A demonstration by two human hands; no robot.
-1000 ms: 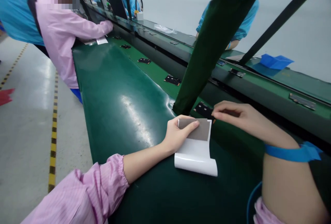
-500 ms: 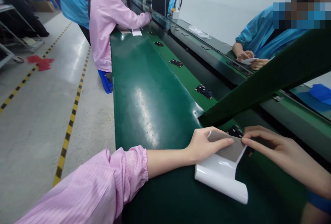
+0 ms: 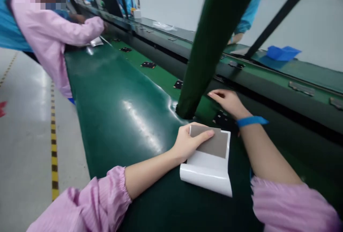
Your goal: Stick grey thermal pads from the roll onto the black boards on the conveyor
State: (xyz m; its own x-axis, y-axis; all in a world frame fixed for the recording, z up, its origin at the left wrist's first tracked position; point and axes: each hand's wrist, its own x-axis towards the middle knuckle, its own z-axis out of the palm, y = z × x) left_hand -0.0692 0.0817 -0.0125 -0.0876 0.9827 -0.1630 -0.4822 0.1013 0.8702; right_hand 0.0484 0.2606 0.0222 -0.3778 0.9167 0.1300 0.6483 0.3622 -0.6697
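My left hand (image 3: 189,141) grips a sheet of white glossy backing paper (image 3: 207,180) by its left side, thumb lying over a grey rectangular sticker (image 3: 210,146) on it. The lower end of the paper curls into a loose roll. My right hand (image 3: 226,100), with a blue band on its wrist, is off the sheet, over the green line beyond it. Its thumb and index finger are pinched together; whatever they hold, if anything, is too small to make out. Just below that hand lies a black circuit board (image 3: 223,117).
A green-wrapped post (image 3: 206,46) rises from the bench close beyond my hands. Further boards (image 3: 148,65) lie along the green strip (image 3: 163,82). A co-worker in pink (image 3: 50,28) leans over the far end of the green bench (image 3: 115,92). Blue cloth (image 3: 282,53) sits across the line.
My right hand has let go of the sheet's upper right corner and moved up and away, past the sheet. My left hand still holds the sheet. The view has turned to the right.
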